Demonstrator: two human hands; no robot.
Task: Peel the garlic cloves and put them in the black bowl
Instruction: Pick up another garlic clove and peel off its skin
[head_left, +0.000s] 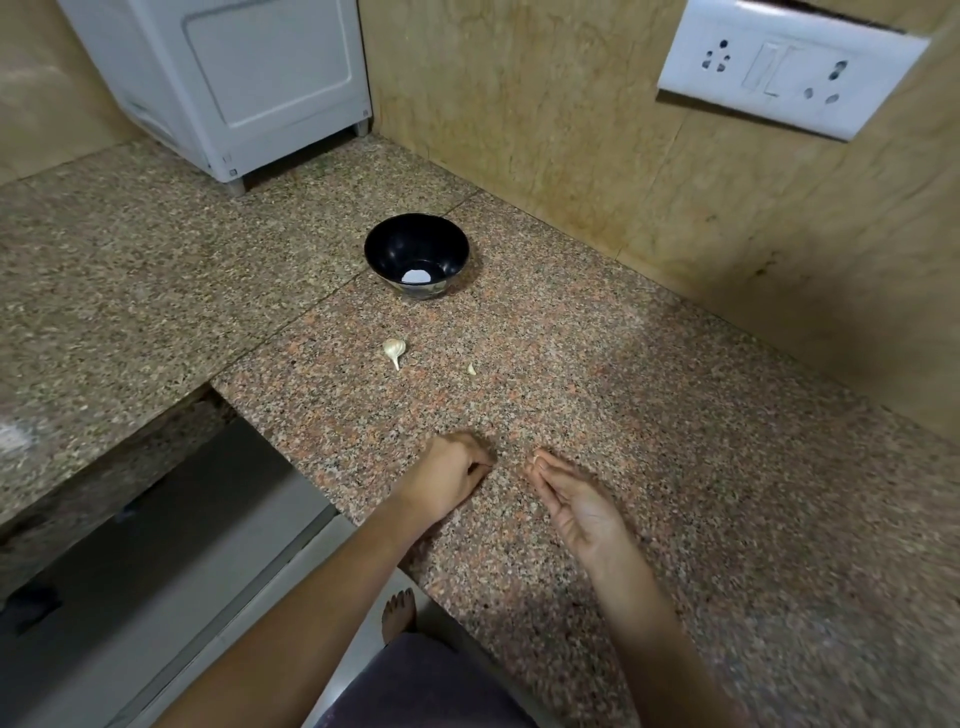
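Note:
The black bowl (387, 244) stands at the back of the granite counter, and something white lies at its bottom. A garlic bulb (395, 351) with a short stalk lies in front of the bowl. A single small clove (471, 369) lies to the bulb's right. My left hand (451, 480) rests on the counter near the front edge with its fingers curled under; nothing shows in it. My right hand (574, 501) is a short gap to its right, palm turned left. Its thumb and fingertips pinch a small pale garlic clove (535, 459).
A white appliance (234, 83) on short feet stands at the back left corner. A white switch and socket plate (784, 62) is on the right wall. The counter (649, 415) drops off at the left; my bare foot (399, 616) shows on the floor below.

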